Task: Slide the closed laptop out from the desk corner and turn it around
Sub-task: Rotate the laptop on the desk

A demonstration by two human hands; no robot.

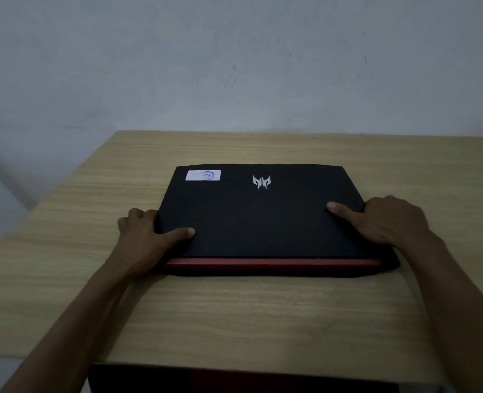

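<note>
Both hands clasp the laptop's sides: left hand (146,231) and right hand (387,219), thumbs on the lid. Closed laptop (263,219) lies mid-surface (234,313), red hinge strip nearest. Turning seems underway; next, pivot it flat without slipping.

Plain room, wooden desk (234,307), bare pale wall (234,66)

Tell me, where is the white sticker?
In the head view, the white sticker sits on the closed laptop's lid at its far left corner, left of the silver logo.
</note>
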